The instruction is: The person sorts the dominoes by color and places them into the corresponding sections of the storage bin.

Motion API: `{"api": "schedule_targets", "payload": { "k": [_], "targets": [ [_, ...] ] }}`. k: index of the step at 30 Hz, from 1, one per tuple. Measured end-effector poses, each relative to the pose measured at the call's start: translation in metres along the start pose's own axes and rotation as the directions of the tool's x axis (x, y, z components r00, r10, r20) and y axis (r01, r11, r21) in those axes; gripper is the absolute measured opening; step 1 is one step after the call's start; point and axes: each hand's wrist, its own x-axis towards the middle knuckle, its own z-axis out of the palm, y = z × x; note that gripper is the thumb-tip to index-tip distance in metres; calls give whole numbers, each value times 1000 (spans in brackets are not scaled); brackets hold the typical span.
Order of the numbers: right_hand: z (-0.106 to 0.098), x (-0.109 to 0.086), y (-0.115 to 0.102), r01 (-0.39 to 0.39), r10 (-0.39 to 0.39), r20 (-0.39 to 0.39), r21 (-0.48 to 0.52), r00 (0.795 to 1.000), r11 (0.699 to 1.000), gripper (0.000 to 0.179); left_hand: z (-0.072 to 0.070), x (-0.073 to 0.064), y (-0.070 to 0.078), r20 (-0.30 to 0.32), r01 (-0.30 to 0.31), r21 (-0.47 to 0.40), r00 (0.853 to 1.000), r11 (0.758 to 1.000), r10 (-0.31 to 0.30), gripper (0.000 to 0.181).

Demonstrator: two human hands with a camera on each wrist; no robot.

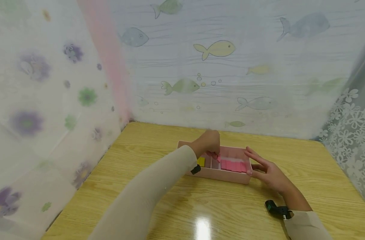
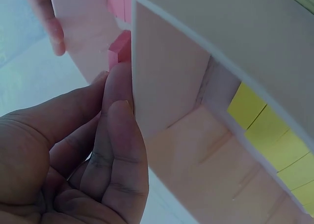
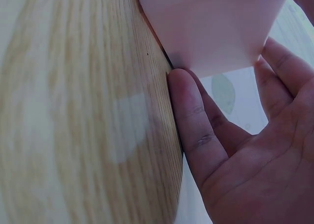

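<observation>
A long pink box [image 1: 221, 175] with a divider [image 2: 167, 62] stands on the table. My left hand [image 1: 209, 141] reaches into its right compartment and pinches a small pink block [image 2: 120, 46] between thumb and fingertips, close beside the divider. Along the near wall of that compartment, several pink blocks [image 1: 232, 166] stand in a row. Yellow blocks [image 2: 270, 130] line the near wall of the left compartment, partly covered by my left wrist in the head view. My right hand [image 1: 272, 176] holds the box's right end, thumb at the near corner and fingers toward the far corner.
The wooden table [image 1: 176, 206] extends all round the box. Behind it hangs a fish-patterned curtain [image 1: 176, 110], with a flowered one [image 1: 59, 133] on the left and a lace one [image 1: 350, 126] on the right. A black wrist camera [image 1: 276, 210] sits on my right wrist.
</observation>
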Motion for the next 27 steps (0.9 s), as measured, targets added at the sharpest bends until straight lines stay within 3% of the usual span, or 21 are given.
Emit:
{"api": "schedule_targets", "payload": {
  "k": [4,15,21,25,27],
  "targets": [
    [0,0,1,5,-5,2,-5,1000,1000,71,1,-2,1,-11,-9,29,1000,1000,9,21],
    [1,0,0,14,-14,-4,-1,1000,1000,70,-2,-5,4,7,12,-20,1000,1000,-12,18],
    [1,0,-4,19,-19,-5,-8,1000,1000,70,-2,-5,3,-12,-18,-31,1000,999,17,19],
    [2,0,-5,13,-13,-12,3,1000,1000,70,-2,-6,1,-2,-28,-138,1000,990,28,18],
    [2,0,-5,11,-11,-15,2,1000,1000,70,-2,-8,0,1,-29,-224,1000,974,30,22]
  ]
}}
